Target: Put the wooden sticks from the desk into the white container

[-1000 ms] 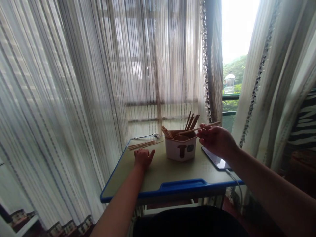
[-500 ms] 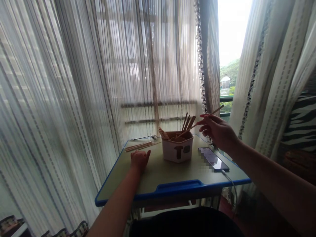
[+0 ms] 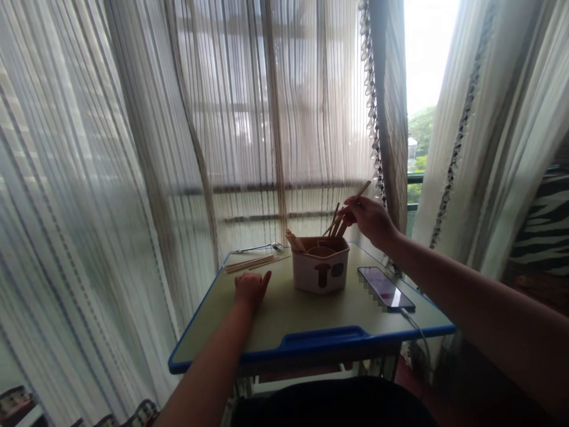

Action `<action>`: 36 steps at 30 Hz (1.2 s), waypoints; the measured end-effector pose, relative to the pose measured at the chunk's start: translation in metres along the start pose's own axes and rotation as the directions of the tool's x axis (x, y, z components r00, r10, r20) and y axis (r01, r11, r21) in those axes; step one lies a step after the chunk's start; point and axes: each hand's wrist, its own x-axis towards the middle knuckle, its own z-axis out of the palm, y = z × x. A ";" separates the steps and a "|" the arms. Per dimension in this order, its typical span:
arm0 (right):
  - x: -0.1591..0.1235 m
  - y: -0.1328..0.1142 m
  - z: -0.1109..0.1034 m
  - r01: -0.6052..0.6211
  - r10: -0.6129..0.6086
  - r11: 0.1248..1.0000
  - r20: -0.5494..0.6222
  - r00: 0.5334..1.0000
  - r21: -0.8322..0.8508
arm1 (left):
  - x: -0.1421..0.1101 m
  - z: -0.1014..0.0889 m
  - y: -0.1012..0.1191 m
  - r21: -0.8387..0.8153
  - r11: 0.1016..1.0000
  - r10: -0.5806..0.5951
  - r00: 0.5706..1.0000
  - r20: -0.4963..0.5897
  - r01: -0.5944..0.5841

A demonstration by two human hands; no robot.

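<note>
My right hand point(image 3: 365, 218) is above the back right of a divided container point(image 3: 319, 276), its fingers pinched round a light wooden chopstick point(image 3: 363, 188). The chopstick slants, its upper end rising past the hand and its lower end near other chopsticks point(image 3: 335, 222) that stand in the back compartment. A bundle of thin sticks point(image 3: 294, 239) leans in the container's left compartment. My left hand point(image 3: 250, 287) rests on the table left of the container, thumb apart and the other fingers loosely bent, holding nothing. Just beyond it lie several loose chopsticks point(image 3: 249, 263).
The small table point(image 3: 306, 314) has a blue rim and a blue front tray. A phone point(image 3: 386, 289) with a white cable point(image 3: 420, 332) lies right of the container. A thin metallic object point(image 3: 253, 248) lies at the back left. Sheer curtains point(image 3: 249, 148) hang behind.
My right hand has moved left and up, bringing the chopstick from the container's front compartment to the standing chopsticks at the back. My left hand has stayed in place.
</note>
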 end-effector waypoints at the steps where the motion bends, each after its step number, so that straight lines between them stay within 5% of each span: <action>1: 0.002 0.002 0.001 0.003 -0.003 1.000 -0.005 1.000 -0.011 | 0.001 0.001 -0.001 -0.003 1.000 0.001 1.000 -0.001 -0.001; 9: 0.004 -0.007 0.006 0.094 -0.103 0.981 -0.042 0.994 -0.168 | 0.003 0.002 -0.003 0.003 1.000 -0.004 1.000 0.008 0.004; 24: 0.038 0.027 0.019 -0.032 -0.023 0.916 -0.132 0.991 -0.400 | 0.001 0.001 0.000 0.013 0.999 -0.042 0.999 -0.002 0.042; 29: 0.050 0.043 0.030 -0.193 0.178 0.843 -0.079 0.981 -0.502 | 0.004 0.002 0.000 0.011 0.999 -0.050 0.999 0.000 0.050; 33: 0.031 0.061 0.043 -0.277 0.423 0.740 0.104 0.900 -0.613 | 0.005 0.002 0.000 0.027 0.998 -0.052 0.999 -0.009 0.052; 36: 0.011 0.075 0.048 -0.152 0.334 0.707 0.137 0.933 -0.691 | 0.005 0.003 0.001 0.038 0.997 -0.061 0.998 -0.016 0.061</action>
